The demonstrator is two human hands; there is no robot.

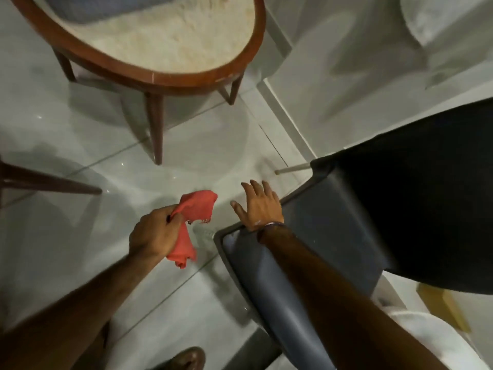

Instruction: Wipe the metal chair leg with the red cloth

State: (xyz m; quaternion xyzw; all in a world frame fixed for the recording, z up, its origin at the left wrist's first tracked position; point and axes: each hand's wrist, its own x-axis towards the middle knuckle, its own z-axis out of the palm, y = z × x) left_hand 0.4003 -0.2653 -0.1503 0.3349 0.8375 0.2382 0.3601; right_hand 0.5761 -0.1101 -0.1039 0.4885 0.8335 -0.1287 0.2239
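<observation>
Right hand [260,206] spread open over chair [266,276] edge; left hand [157,233] at 9 o'clock grips red cloth [197,209]. Metal chair leg [292,169] at 1 o'clock, apparently unwiped; wiping not begun

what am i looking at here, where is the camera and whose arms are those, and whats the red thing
There is no machine here. The one picture comes from a wide-angle camera worn on a person's head, looking down, so the two arms reaching in from the bottom are that person's own.

The left hand is closed around a red cloth, which hangs bunched above the floor. The right hand is open with fingers spread and holds nothing; its wrist lies over the edge of a blue-grey padded chair.

A thin pale chair leg sticks out beyond the chair, probably the metal one to be wiped. The cloth is not touching it yet.

At the top stands a round table with a wooden rim and dark legs. The floor is pale glossy tile.
</observation>
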